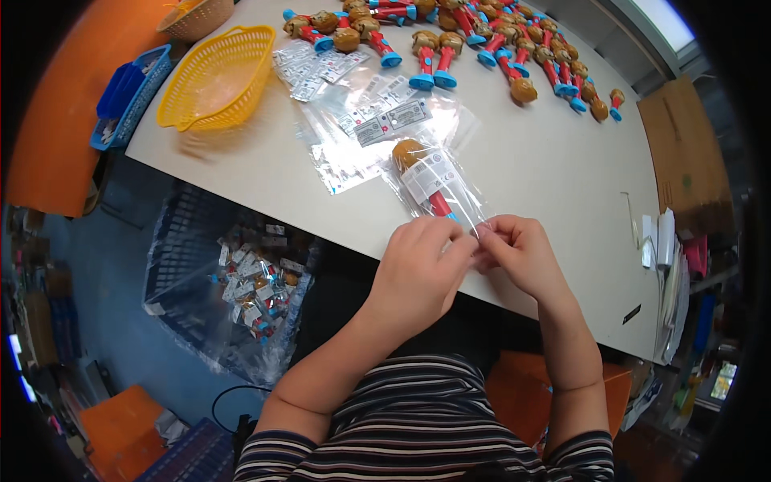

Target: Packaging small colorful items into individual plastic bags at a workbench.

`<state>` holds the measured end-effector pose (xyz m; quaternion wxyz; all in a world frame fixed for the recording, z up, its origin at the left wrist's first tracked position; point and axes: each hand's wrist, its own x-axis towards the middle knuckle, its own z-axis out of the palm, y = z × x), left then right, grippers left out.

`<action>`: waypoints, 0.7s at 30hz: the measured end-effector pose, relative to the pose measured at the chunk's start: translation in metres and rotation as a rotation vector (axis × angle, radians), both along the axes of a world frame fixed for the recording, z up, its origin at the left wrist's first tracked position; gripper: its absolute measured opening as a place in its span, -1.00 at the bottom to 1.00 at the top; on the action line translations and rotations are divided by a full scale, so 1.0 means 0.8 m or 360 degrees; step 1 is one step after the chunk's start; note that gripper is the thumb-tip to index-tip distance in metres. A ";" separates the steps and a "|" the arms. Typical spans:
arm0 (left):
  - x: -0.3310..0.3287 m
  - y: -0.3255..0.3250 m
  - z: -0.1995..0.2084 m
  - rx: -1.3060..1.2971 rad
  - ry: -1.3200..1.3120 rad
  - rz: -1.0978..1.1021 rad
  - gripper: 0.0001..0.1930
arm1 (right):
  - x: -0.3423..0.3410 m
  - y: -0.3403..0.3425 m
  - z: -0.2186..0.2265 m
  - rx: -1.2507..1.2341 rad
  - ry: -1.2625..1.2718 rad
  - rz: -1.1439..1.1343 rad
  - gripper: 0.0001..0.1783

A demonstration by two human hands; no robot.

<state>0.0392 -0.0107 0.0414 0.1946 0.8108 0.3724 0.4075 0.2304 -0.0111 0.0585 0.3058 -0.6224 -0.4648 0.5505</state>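
Note:
A clear plastic bag (463, 186) with a printed white label lies on the table near its front edge. Inside it is a toy (408, 151) with a round brown head and a red stem, head end pointing away from me. My left hand (424, 261) is closed at the near end of the bag, its fingers bent over the plastic. Pinched between the thumb and fingers of my right hand (520, 251) is the same end, just to the right. The two hands almost touch, and they hide the toy's blue base in part.
Flat empty bags (349, 157) lie just beyond the bagged toy. Several loose toys (514, 48) cover the table's far side. A yellow basket (261, 72) stands at the far left. Below the table edge, a lined blue crate (173, 265) holds bagged toys; a cardboard box (687, 145) is at right.

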 end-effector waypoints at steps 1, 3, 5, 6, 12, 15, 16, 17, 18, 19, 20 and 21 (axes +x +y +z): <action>0.004 -0.005 0.000 0.0046 -0.0060 -0.0005 -0.78 | 0.003 -0.001 -0.002 -0.0020 0.0050 0.0018 -0.73; 0.012 -0.011 -0.005 0.0088 -0.0120 -0.0017 -0.79 | 0.004 -0.004 -0.003 -0.0042 0.0099 0.0028 -0.71; 0.021 -0.012 -0.018 0.0055 -0.0073 0.0078 -0.79 | 0.001 -0.007 0.002 -0.0133 0.0258 -0.0023 -0.65; 0.023 -0.013 -0.021 0.0056 -0.0075 0.0075 -0.79 | -0.001 -0.009 0.002 -0.0132 0.0255 -0.0025 -0.65; 0.033 -0.023 -0.032 0.0018 -0.0106 0.0197 -0.79 | -0.005 -0.018 0.004 -0.0274 0.0462 -0.0109 -0.61; 0.037 -0.024 -0.040 0.0253 -0.0004 0.0277 -0.79 | -0.006 -0.017 0.007 -0.0291 0.0579 -0.0123 -0.62; 0.038 -0.021 -0.044 0.0370 0.0003 0.0279 -0.74 | -0.008 -0.017 0.008 -0.0316 0.0577 -0.0125 -0.63; 0.038 -0.020 -0.048 0.0487 0.0011 0.0279 -0.69 | -0.009 -0.017 0.009 -0.0340 0.0574 -0.0128 -0.63; 0.037 -0.021 -0.050 0.0488 0.0014 0.0280 -0.69 | -0.009 -0.017 0.008 -0.0340 0.0578 -0.0126 -0.63; 0.037 -0.022 -0.050 0.0465 -0.0028 0.0277 -0.73 | -0.007 -0.018 0.006 -0.0350 0.0567 -0.0134 -0.64; 0.037 -0.022 -0.050 0.0441 -0.0071 0.0273 -0.76 | -0.007 -0.018 0.006 -0.0360 0.0556 -0.0142 -0.65; 0.038 -0.022 -0.049 0.0440 -0.0069 0.0273 -0.76 | -0.007 -0.018 0.006 -0.0361 0.0557 -0.0143 -0.65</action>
